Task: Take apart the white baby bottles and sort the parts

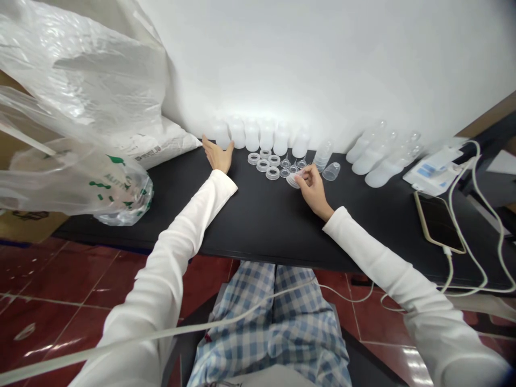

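My left hand (217, 157) is on the black table by the wall, thumb and fingers apart, beside the leftmost of several frosted baby bottles (252, 136) standing in a row. Whether it touches that bottle I cannot tell. My right hand (313, 189) pinches a small stack of thin translucent discs (293, 180) low over the table. Just left of it lie several clear bottle nipples (284, 172). Farther left are several translucent collar rings (272, 172). Behind my right hand a stack of clear caps (323, 153) stands upright, with one loose clear cap (331, 171) beside it.
Several assembled bottles (381, 167) lie slanted at the right. Beyond them are a white-and-blue packet (433, 171), a phone (439, 221) and white cables (479, 199). A plastic bag (116, 185) and a large white sack (92, 70) fill the left end.
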Demonstrator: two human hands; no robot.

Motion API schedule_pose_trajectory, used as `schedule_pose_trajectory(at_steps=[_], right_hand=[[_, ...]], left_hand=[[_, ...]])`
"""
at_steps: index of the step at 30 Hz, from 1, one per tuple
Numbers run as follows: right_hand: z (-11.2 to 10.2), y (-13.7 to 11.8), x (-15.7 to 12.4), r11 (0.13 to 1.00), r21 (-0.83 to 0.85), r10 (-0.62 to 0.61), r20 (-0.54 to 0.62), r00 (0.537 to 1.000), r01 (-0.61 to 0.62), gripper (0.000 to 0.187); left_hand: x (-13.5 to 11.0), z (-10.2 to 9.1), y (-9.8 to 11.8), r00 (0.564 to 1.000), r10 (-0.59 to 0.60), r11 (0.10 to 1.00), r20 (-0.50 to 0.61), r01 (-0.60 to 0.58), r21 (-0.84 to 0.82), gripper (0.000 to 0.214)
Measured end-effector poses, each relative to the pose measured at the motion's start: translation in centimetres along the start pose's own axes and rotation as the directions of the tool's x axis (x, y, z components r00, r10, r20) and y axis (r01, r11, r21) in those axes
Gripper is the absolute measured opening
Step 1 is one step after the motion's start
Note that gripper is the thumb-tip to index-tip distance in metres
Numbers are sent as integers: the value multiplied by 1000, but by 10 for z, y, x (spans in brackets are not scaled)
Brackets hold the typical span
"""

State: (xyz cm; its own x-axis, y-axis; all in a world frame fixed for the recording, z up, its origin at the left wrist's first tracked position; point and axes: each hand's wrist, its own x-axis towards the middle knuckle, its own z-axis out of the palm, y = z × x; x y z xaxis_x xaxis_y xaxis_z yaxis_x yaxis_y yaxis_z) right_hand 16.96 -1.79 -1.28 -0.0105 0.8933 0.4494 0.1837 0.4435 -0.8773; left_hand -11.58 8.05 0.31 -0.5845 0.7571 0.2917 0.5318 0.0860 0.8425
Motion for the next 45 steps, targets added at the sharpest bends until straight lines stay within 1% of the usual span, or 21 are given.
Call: schedule_pose_trajectory(at_steps=[3, 8, 11, 13, 15, 17, 19, 20, 21, 23, 25, 26, 29, 31, 34, 35, 38, 40, 42, 43, 45], right_hand=[[0, 4, 0, 1000, 12, 26, -15, 1000, -26, 43], [0, 3, -1, 999, -28, 35, -32, 999, -35, 41], [0, 1, -1, 999, -34, 27, -26, 999, -28, 41], [-1, -1, -1, 999, -33, 24, -11, 1000, -25, 41], [-1, -3, 0, 999, -33, 25, 2, 1000, -24, 41], [-1, -4, 0, 1000, -12, 24, 3, 1000, -24, 44], [-1, -3, 1, 999, 44, 24, -4, 1000, -23, 49], [-2, -2, 2, 997, 79, 24, -12, 1000, -23, 51], [-3, 0, 3, 993, 114, 25, -26, 999, -22, 53], [-5, 4, 6, 984, 177, 29, -74, 997, -16, 52], [-7, 9, 9, 973, 229, 35, -113, 993, -8, 50], [-8, 11, 10, 968, 250, 38, -116, 993, -8, 49], [-9, 13, 11, 958, 286, 52, -62, 997, -32, 47], [-9, 12, 11, 953, 296, 71, -23, 997, -61, 48], [-10, 11, 11, 942, 318, 115, -9, 993, -106, 49], [-10, 11, 12, 939, 325, 125, -14, 992, -114, 49], [-13, 11, 14, 947, 307, 108, -26, 994, -95, 49], [-15, 9, 14, 964, 256, 67, 4, 998, -66, 51], [-18, 6, 14, 975, 212, 46, 74, 996, -61, 52], [-20, 4, 13, 978, 198, 48, 117, 992, -71, 52], [-23, 0, 12, 977, 188, 58, 203, 978, -97, 53]], left_hand=[[10, 5, 2, 999, -29, 1000, 40, 29, 8, 93], [23, 10, 5, 994, -68, 994, 84, 61, 86, 73], [24, 10, 5, 994, -90, 990, 58, 84, 112, 61], [18, 8, 6, 994, -105, 986, -14, 106, 128, 57], [5, 4, 9, 995, -31, 986, -91, 45, 158, 56], [-14, -2, 13, 983, 172, 971, -62, -159, 178, 57], [-37, -9, 19, 922, 383, 911, 54, -387, 143, 60], [-50, -12, 21, 871, 476, 866, 126, -489, 106, 61], [-61, -14, 23, 803, 558, 813, 208, -580, 57, 62], [-80, -17, 26, 641, 684, 698, 348, -713, -59, 64], [-92, -16, 26, 509, 759, 604, 406, -783, -149, 67], [-94, -14, 24, 461, 787, 567, 410, -801, -189, 70], [-92, -6, 17, 373, 854, 484, 363, -826, -288, 74], [-86, -3, 13, 359, 876, 458, 321, -828, -324, 67], [-79, -5, 10, 364, 878, 456, 311, -835, -310, 57], [-78, -7, 10, 352, 878, 447, 324, -845, -293, 56], [-76, -13, 12, 275, 885, 393, 377, -875, -283, 52], [-76, -15, 14, 263, 885, 395, 383, -860, -323, 51], [-78, -15, 15, 313, 877, 447, 365, -811, -378, 51], [-79, -15, 17, 356, 865, 486, 354, -772, -411, 51], [-83, -15, 19, 478, 808, 588, 343, -646, -487, 50]])
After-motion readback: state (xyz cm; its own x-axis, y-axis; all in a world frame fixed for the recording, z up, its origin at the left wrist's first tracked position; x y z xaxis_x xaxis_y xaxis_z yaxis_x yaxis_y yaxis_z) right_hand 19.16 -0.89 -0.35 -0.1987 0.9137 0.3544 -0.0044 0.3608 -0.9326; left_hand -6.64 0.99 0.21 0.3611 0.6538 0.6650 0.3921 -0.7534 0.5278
